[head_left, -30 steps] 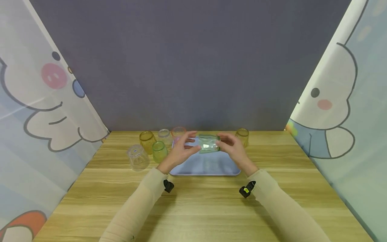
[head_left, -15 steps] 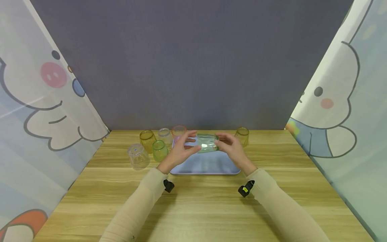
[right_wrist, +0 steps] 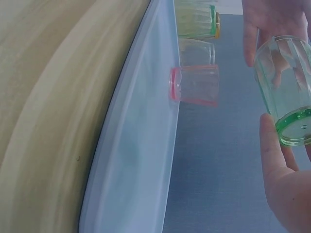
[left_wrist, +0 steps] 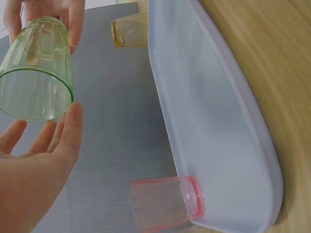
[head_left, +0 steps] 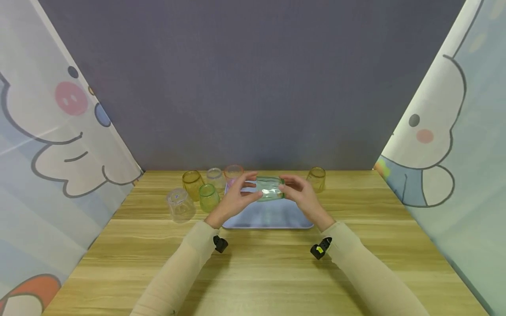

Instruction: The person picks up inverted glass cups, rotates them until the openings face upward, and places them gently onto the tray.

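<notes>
A green clear drinking glass [head_left: 270, 188] lies sideways in the air above the pale blue tray [head_left: 269, 217], its mouth toward the left. My left hand [head_left: 236, 197] holds it at the rim, thumb and fingertips at the edge. At the other end, my right hand [head_left: 303, 195] grips the base with thumb and fingers. The left wrist view looks into the mouth of the green glass [left_wrist: 39, 92], and the right wrist view shows its thick base [right_wrist: 294, 126].
Left of the tray stand an amber glass [head_left: 193, 186], a yellow-green glass [head_left: 209, 198] and clear glasses, one of them nearest the front [head_left: 180, 206]. A red-rimmed glass [head_left: 234, 170] is by the tray's back left corner. Another amber glass [head_left: 316, 179] stands back right. A grey panel [head_left: 253, 87] rises behind the table.
Both hands keep hold of the green glass, which has shifted slightly left, with the right hand moving along with it. The other glasses and the tray stay put.
</notes>
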Demonstrator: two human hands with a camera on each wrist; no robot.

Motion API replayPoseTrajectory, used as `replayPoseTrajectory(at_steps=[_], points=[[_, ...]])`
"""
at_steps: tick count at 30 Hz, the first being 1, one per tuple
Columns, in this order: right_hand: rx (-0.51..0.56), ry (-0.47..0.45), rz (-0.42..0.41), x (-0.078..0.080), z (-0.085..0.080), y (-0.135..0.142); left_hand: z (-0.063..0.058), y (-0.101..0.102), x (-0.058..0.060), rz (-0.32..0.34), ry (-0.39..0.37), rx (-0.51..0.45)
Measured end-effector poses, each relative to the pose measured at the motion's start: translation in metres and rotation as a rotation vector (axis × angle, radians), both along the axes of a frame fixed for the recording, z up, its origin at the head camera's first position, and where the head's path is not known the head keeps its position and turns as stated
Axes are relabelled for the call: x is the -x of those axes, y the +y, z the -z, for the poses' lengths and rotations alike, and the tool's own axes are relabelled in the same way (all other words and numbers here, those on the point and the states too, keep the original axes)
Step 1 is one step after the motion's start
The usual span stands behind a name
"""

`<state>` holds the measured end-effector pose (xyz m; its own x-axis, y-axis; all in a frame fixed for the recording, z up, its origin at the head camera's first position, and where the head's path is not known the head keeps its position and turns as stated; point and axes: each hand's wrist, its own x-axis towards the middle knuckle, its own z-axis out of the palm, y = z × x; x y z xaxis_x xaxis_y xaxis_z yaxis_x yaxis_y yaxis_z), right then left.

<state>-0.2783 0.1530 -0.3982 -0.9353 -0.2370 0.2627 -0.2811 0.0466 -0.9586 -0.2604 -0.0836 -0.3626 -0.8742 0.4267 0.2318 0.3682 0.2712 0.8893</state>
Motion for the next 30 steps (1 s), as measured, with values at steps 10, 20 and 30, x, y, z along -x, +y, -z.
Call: replayPoseTrajectory(at_steps=[10,20,30], points=[[0.019,-0.026,-0.001,-0.001,0.002,-0.002,0.008,-0.001,0.005,0.01,-0.02,0.009],[0.045,-0.049,-0.013,-0.001,0.002,-0.003,0.033,-0.001,0.024,-0.01,0.001,-0.042],[0.08,-0.074,-0.033,-0.001,0.002,-0.007,0.034,-0.005,0.023,-0.004,0.018,-0.085]])
